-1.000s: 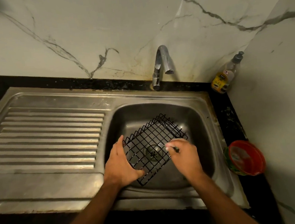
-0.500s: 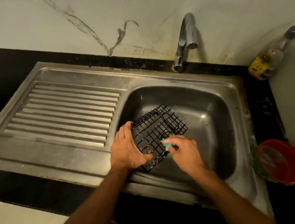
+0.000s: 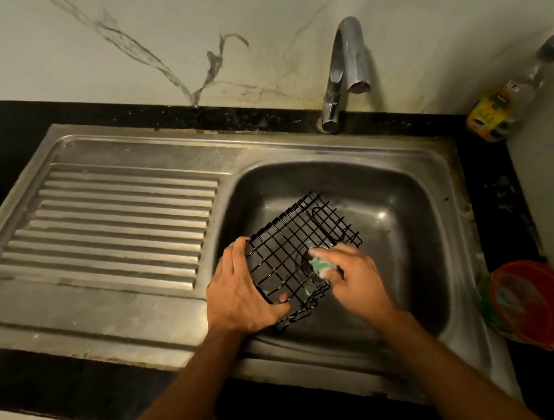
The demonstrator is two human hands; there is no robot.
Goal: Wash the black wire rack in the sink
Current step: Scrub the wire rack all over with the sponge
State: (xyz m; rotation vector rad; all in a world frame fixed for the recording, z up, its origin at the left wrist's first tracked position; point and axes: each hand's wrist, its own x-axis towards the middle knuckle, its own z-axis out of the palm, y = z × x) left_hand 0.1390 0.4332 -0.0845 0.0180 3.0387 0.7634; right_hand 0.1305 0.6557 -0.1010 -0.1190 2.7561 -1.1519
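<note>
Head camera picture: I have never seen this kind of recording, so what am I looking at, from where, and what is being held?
There is no machine here. A person wears a camera on the head, so you look down along their two bare arms at a steel sink with a ribbed draining board and a tap behind it. No water shows running from the tap.

The left hand holds the black wire rack by its edge, tilted up inside the basin. The right hand has a grip on a small green scrubber and presses it against the wires.

On the dark counter to the right stand a soap bottle in the corner and a red round tub nearer the person.
</note>
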